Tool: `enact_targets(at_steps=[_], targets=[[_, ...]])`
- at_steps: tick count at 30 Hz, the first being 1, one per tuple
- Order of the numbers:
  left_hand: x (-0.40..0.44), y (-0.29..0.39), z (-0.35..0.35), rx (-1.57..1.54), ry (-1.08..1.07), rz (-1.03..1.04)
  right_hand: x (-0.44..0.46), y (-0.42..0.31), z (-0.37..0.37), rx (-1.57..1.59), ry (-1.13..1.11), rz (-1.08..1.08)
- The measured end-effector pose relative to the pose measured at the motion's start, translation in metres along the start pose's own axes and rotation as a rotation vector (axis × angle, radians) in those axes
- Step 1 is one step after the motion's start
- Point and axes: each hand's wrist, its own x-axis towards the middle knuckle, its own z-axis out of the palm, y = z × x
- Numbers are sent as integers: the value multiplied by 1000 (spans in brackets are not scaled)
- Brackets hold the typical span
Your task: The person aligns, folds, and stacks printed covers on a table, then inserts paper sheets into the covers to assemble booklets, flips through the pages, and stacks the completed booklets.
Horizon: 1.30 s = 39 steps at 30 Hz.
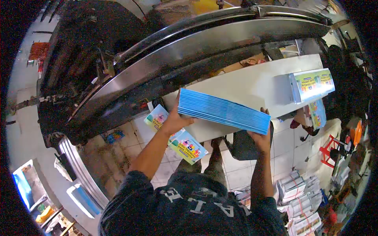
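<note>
A thick stack of blue-edged booklets (pixel 224 111) is held between my two hands, its layered edges facing up toward me. My left hand (pixel 176 121) grips the left end, thumb along the near side. At the right end, my right hand (pixel 261 134) is closed around the stack, with fingertips showing above the far corner. Below my left forearm lie printed covers (pixel 188 146) with colourful figures and the words "Buku Tabungan". The white tabletop (pixel 252 86) is beneath and beyond the stack.
Another pile of printed booklets (pixel 315 84) sits at the table's right end. A long metal machine (pixel 189 51) runs along the far side. Tied paper bundles (pixel 301 200) stand on the tiled floor at lower right, near a red stool (pixel 330 150).
</note>
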Motion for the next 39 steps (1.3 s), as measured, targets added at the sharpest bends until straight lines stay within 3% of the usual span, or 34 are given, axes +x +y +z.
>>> enact_targets(at_steps=[3,4,6,8,10,12,15,17,24,28,30,32,33,35,37,39], targets=[[1,-8,-1,-65,-72,-105,-3,-6,0,140,12,33],[0,-14,-4,107,-75,-142,-11,0,-6,137,10,43],[10,-2,0,20,8,-107,-1,28,-24,-186,-187,53],[9,-3,6,-61,83,-99,-1,66,-39,-237,-239,130],[21,-13,10,292,217,-71,4,60,-41,-308,-293,172],[-2,49,12,366,198,-6,8,30,-38,166,-148,298],[-90,182,21,356,52,-62,-8,28,-46,364,-251,400],[-152,234,24,464,80,205,-22,45,-44,613,-383,514],[-291,320,31,703,479,266,-72,-36,105,986,-836,785],[-335,334,23,764,622,291,-83,-75,155,846,-1154,522],[-352,336,20,773,660,290,-85,-83,170,688,-1235,197],[-365,335,14,791,709,263,-84,-90,186,461,-1203,-342],[-370,332,9,797,722,260,-84,-93,196,429,-1192,-427],[-377,325,-3,786,738,289,-95,-95,211,865,-1220,487],[-385,321,-15,788,736,273,-99,-85,226,594,-1242,207],[-391,317,-27,788,735,261,-107,-89,235,742,-1250,412]])
